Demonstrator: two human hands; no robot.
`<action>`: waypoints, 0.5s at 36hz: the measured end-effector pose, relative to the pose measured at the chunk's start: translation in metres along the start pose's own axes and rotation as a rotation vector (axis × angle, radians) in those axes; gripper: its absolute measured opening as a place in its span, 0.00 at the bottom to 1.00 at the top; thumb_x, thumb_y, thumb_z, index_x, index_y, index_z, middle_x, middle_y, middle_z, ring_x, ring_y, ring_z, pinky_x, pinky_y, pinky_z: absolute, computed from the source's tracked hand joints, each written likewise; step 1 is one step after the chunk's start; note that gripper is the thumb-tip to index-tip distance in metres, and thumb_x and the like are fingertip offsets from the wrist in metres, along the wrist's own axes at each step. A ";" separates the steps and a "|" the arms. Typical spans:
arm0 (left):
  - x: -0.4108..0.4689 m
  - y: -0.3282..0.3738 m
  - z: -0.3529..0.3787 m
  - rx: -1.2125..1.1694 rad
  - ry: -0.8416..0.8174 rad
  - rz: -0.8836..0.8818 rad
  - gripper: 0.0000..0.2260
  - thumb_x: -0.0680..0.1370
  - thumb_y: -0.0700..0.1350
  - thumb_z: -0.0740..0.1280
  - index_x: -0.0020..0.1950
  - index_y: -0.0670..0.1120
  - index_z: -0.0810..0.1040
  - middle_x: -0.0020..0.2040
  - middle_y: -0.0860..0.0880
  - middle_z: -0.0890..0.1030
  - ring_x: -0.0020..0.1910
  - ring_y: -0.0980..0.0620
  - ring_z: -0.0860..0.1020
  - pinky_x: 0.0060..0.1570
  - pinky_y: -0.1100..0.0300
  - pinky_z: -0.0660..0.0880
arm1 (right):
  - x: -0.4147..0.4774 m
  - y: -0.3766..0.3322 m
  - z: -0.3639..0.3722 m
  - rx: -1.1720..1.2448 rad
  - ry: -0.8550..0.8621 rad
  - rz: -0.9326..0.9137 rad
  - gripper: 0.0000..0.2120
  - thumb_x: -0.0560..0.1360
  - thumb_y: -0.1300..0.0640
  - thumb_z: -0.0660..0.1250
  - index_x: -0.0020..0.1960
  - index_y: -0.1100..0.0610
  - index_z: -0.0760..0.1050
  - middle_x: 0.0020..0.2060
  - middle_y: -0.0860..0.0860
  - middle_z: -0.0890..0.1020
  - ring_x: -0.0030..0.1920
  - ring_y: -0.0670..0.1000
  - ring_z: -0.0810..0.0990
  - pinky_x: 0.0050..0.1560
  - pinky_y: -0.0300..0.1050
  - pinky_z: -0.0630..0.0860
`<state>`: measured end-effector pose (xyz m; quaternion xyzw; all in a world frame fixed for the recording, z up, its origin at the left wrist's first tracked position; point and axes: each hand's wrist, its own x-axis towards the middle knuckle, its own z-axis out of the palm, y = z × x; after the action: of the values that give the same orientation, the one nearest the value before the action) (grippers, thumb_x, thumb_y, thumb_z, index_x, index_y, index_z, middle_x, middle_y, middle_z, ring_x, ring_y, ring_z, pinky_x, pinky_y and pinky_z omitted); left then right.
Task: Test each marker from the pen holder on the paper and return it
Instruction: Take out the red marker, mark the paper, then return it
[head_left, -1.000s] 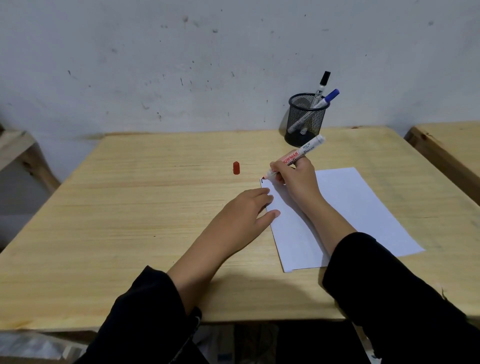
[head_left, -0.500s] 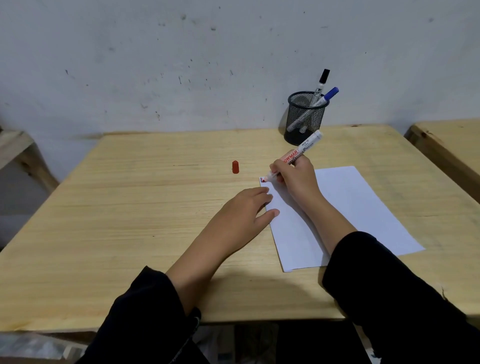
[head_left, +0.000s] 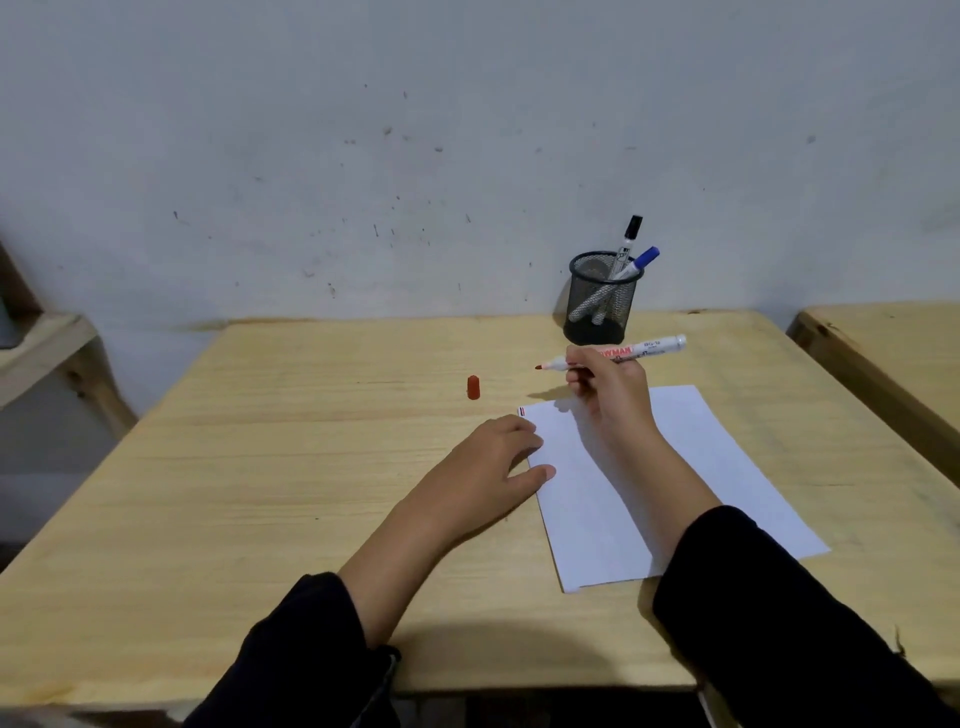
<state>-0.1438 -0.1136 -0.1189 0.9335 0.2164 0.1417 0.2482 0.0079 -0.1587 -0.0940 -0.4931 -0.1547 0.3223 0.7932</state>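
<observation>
My right hand (head_left: 610, 397) grips an uncapped red marker (head_left: 644, 349), held level above the table with its red tip pointing left, off the paper. A white paper sheet (head_left: 691, 467) lies on the wooden table (head_left: 260, 493); small marks show at its far left corner (head_left: 522, 411). My left hand (head_left: 483, 467) rests flat, fingers apart, at the sheet's left edge. The marker's red cap (head_left: 473, 387) stands on the table to the left. A black mesh pen holder (head_left: 597, 299) at the back holds a black-capped marker (head_left: 627, 241) and a blue-capped marker (head_left: 640, 260).
A grey wall stands right behind the table. A second wooden table (head_left: 883, 338) sits to the right with a gap between. A wooden shelf or bench (head_left: 41, 348) is at the left.
My right hand has lifted the marker tip off the paper's far left corner and turned the marker level. Small marks are left at that corner. My left hand has stayed put.
</observation>
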 end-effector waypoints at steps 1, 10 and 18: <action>0.001 0.000 -0.001 -0.018 -0.009 -0.006 0.17 0.77 0.52 0.64 0.62 0.44 0.77 0.63 0.51 0.74 0.63 0.56 0.71 0.59 0.63 0.69 | 0.000 -0.004 0.000 -0.019 -0.006 -0.013 0.05 0.73 0.67 0.66 0.39 0.63 0.75 0.28 0.52 0.75 0.27 0.45 0.73 0.30 0.32 0.72; 0.026 -0.014 -0.031 -0.208 0.235 -0.123 0.10 0.77 0.47 0.65 0.58 0.49 0.77 0.56 0.56 0.73 0.54 0.58 0.73 0.48 0.69 0.68 | -0.001 -0.035 -0.002 0.016 -0.054 -0.064 0.05 0.73 0.69 0.65 0.39 0.64 0.76 0.23 0.48 0.76 0.25 0.44 0.73 0.28 0.31 0.72; 0.054 -0.041 -0.035 0.059 0.120 -0.282 0.13 0.78 0.46 0.64 0.60 0.43 0.76 0.54 0.45 0.73 0.57 0.47 0.73 0.54 0.56 0.71 | -0.004 -0.053 -0.005 0.016 -0.067 -0.091 0.05 0.73 0.68 0.65 0.40 0.63 0.77 0.25 0.49 0.78 0.25 0.43 0.74 0.29 0.31 0.73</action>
<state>-0.1236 -0.0425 -0.1028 0.8907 0.3637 0.1547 0.2246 0.0264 -0.1812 -0.0498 -0.4681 -0.2009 0.3036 0.8052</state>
